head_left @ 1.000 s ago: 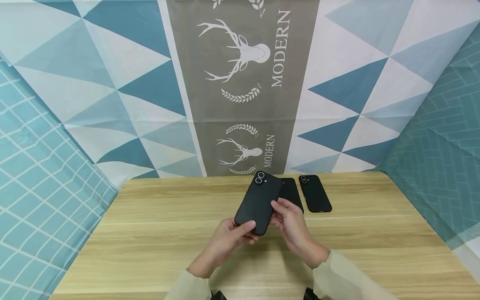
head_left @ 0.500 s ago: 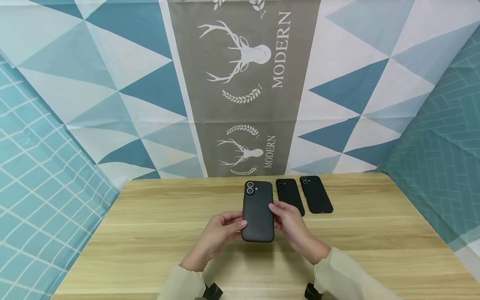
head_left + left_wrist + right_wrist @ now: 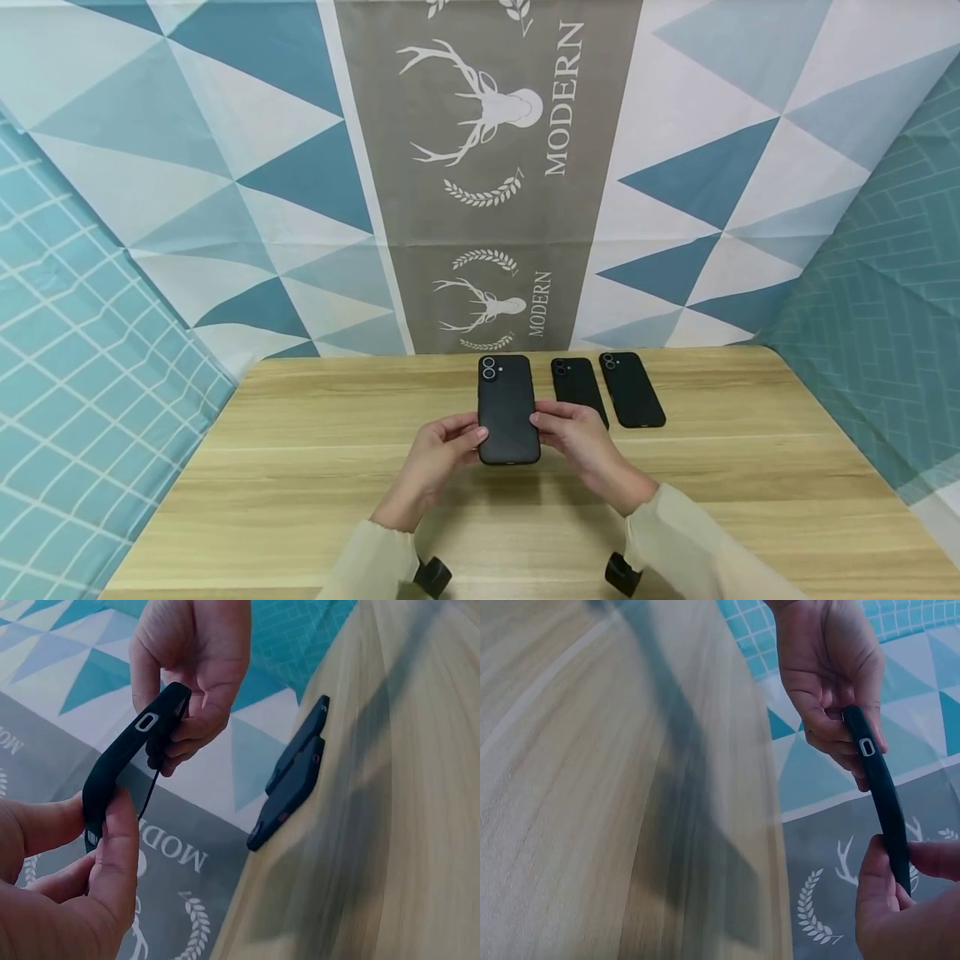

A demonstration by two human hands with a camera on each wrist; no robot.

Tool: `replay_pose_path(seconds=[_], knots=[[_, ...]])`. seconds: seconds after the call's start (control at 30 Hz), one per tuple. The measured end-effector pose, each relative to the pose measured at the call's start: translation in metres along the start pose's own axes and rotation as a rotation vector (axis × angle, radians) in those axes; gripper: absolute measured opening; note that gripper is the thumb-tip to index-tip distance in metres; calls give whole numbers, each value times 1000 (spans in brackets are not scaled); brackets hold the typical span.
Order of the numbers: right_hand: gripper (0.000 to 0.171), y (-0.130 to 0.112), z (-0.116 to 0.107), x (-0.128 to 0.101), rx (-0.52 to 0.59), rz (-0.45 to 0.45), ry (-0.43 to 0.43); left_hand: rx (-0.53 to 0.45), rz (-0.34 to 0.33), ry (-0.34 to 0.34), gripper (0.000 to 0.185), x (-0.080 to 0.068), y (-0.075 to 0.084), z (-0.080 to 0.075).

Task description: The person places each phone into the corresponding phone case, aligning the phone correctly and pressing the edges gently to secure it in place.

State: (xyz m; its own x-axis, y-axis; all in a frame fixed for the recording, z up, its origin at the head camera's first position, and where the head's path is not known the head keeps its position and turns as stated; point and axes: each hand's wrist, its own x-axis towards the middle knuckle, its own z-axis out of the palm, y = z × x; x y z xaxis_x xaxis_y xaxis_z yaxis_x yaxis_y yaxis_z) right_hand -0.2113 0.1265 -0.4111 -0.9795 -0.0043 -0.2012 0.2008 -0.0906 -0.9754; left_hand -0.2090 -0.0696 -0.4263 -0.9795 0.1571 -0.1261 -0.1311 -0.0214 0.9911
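Observation:
Both hands hold a black phone case (image 3: 508, 412) up over the table, its back with two camera rings at the top left. My left hand (image 3: 431, 462) pinches its left edge, thumb on the back. On the opposite edge, my right hand (image 3: 581, 442) grips with thumb and fingers. From the left wrist, the case's bottom edge (image 3: 120, 754) looks bowed between the hands and shows an oval cutout. The same cutout faces the right wrist camera on the case's end (image 3: 881, 787).
Two more black phone cases lie side by side at the back of the wooden table (image 3: 300, 467), the nearer one (image 3: 576, 385) partly behind my right hand, the other (image 3: 632, 390) to its right. A patterned cloth (image 3: 480, 208) hangs behind the table's back edge.
The case has turned from a rightward slant to nearly upright. My left hand has moved from its lower corner to the left edge, and the case has since shifted slightly up and left.

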Motion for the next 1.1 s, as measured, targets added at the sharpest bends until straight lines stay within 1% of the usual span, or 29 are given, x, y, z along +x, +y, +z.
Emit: replay_pose_path(seconds=[0.1,0.33,0.53,0.6,0.7,0.8,0.83,0.87,0.93,1.0,1.1], knots=[[34,3,1,5,-36,9,2,39,-11,-1,44,4,-3,-1],[32,9,1,19,-111,15,28,115,-30,-32,43,19,-6,-6],[33,14,1,31,-123,27,33,135,-12,-35,38,34,-13,-7],[33,16,1,34,-130,33,30,132,-9,-31,36,39,-16,-7],[34,19,1,40,-158,39,32,160,-15,-18,36,44,-17,-7],[33,21,3,48,-192,38,43,171,-24,-10,36,47,-16,-7],[33,22,3,51,-202,37,49,171,-25,-9,36,46,-13,-6],[33,23,4,54,-210,34,53,171,-25,-5,36,48,-13,-6],[33,25,5,60,-219,32,59,166,-20,0,35,53,-15,-6],[33,26,6,65,-224,33,65,183,-21,14,34,59,-16,-6],[33,28,6,71,-219,41,72,206,-20,30,33,69,-23,-6]])
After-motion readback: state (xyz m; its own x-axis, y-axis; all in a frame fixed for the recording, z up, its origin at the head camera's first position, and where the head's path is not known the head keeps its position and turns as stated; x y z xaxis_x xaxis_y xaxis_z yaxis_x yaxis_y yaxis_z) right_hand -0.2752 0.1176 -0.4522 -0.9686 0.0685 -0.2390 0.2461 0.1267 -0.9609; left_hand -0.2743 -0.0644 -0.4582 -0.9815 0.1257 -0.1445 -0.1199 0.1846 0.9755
